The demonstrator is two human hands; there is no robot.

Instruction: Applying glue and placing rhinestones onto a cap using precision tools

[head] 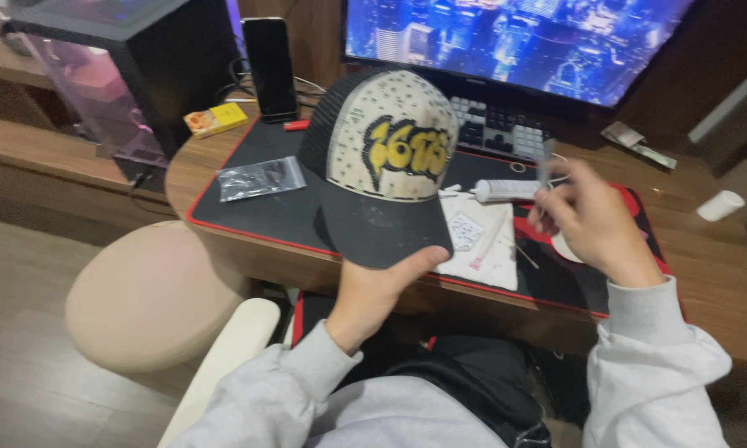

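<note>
Grey sleeves are seen nearest the camera, over a dark lap. The left hand (372,294) is raised from below the counter (705,282) edge; its fingers are clamped on the black brim of a cap (386,158), thumb laid on top of the brim, the other fingers hidden beneath. The cap is held upright just above the near edge of the counter, its cream front panel with a yellow-and-black graffiti design turned toward the camera, black mesh at the back. The right hand (593,220) is held over the right part of the mat, fingers drawn together on a thin grey tool (546,159) that is blurred; its kind cannot be told. A black desk mat (266,207) with a red border is spread across the counter. Just right of the cap, a white cloth (485,241) is laid on the mat, with a small clear packet resting on it. Beyond the cloth, a white tube (506,190) lies on its side, near the right hand. On the left of the mat, well apart from both hands, a clear plastic bag (261,178) lies flat. Farther back, a small yellow box (216,120) and a red marker-like stick (296,125) are seen beside a dark phone (270,66) standing upright. A keyboard (498,124) sits behind the cap, below a lit monitor (515,41). At the far right a small white cylinder (720,205) lies on bare wood. A round beige stool (149,294) stands on the floor to the left.
</note>
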